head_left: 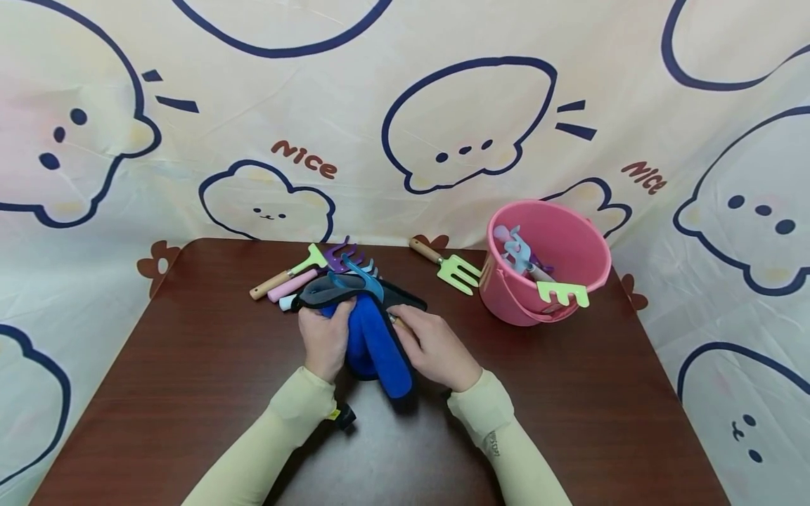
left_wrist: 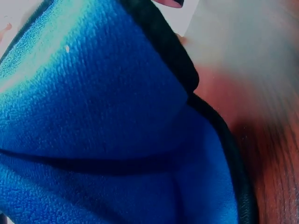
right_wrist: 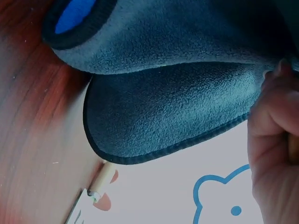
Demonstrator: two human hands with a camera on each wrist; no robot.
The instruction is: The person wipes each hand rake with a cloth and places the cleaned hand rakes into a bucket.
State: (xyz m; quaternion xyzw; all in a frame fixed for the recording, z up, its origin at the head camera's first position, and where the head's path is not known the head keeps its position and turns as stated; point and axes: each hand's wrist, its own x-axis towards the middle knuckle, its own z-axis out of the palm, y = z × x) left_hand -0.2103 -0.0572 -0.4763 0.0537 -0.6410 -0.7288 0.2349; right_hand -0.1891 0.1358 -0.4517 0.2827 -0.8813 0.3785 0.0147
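A thick cloth [head_left: 380, 344], blue on one face and grey on the other with black edging, hangs folded over the table. My left hand [head_left: 325, 337] grips it from the left, thumb on top. A blue hand rake [head_left: 363, 281] lies against the grey face, its curved tines pointing up and left. My right hand [head_left: 433, 344] holds the rake's wooden handle at the cloth's right edge; most of that handle is hidden. In the left wrist view the blue face of the cloth [left_wrist: 103, 102] fills most of the picture. Fingers [right_wrist: 275, 98] pinch beside the grey face in the right wrist view.
Behind the cloth lie a green tool with a wooden handle [head_left: 272, 282], a purple rake [head_left: 338, 256] and a pale blue handle [head_left: 287, 303]. A light green fork [head_left: 458, 273] lies near a pink bucket [head_left: 515, 302] holding several tools, with a green rake [head_left: 562, 293] over its rim.
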